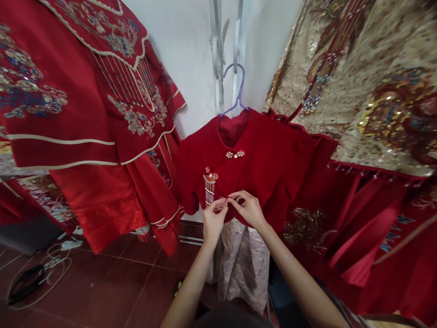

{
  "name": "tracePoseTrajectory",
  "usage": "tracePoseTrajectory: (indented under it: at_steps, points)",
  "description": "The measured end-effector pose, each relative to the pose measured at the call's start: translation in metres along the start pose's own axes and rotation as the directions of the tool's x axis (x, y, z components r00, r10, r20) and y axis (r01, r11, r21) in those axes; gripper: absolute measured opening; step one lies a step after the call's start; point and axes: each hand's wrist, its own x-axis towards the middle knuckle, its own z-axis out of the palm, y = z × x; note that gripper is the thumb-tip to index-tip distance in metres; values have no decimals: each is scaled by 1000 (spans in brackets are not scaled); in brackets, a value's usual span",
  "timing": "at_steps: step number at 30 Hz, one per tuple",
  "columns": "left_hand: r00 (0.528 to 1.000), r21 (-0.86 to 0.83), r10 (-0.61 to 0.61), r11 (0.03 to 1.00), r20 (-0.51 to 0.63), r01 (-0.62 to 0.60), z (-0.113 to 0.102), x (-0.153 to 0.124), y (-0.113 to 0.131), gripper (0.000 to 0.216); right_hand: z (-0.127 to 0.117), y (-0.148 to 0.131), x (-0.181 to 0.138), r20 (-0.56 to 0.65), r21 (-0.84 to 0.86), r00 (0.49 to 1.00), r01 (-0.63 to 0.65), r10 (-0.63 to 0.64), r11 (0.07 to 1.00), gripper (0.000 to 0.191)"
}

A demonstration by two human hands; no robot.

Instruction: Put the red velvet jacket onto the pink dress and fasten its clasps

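Head view: left hand [215, 214] and right hand [248, 208] both pinching the little clasp [228, 199] low on the red jacket [262, 159], mid-scene; left edge crowds the embroidered outfit [99, 114] (tight squeeze), roomier floor [133, 278] near left.

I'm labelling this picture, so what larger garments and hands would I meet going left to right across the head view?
Embroidered red jacket → short-sleeved red top, with the left hand and then the right hand at its lower front → gold sequined garment.
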Motion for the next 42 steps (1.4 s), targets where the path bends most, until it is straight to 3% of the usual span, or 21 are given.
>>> tracePoseTrajectory:
  at_steps: [9,16,22,29,33,37,42]
  points:
    - [983,125,107,984,151,-127,-13,16,3,13,8,-6,0,-4,21,1000,18,-18,1000,21]
    - [981,185,150,968,122,-171,-7,15,-1,14,8,-10,4,42,70,999,28,-31,997,19]
    - [959,200,184,953,216,-228,-11,14,5,15,6,-2,2,38,78,999,-27,24,997,18]
    - [973,269,210,936,93,-228,-12,14,4,12,3,6,6,65,167,996,-78,68,983,24]
    - [971,334,186,915,149,-227,-9,19,9,10,-3,11,9,123,183,992,-44,22,982,31]
    - [955,367,164,896,247,-249,-6,17,10,13,-6,18,6,177,122,981,63,-84,991,53]
    - [965,355,46,924,259,-139,2,7,-12,18,-2,31,-8,230,160,969,56,-93,985,65]
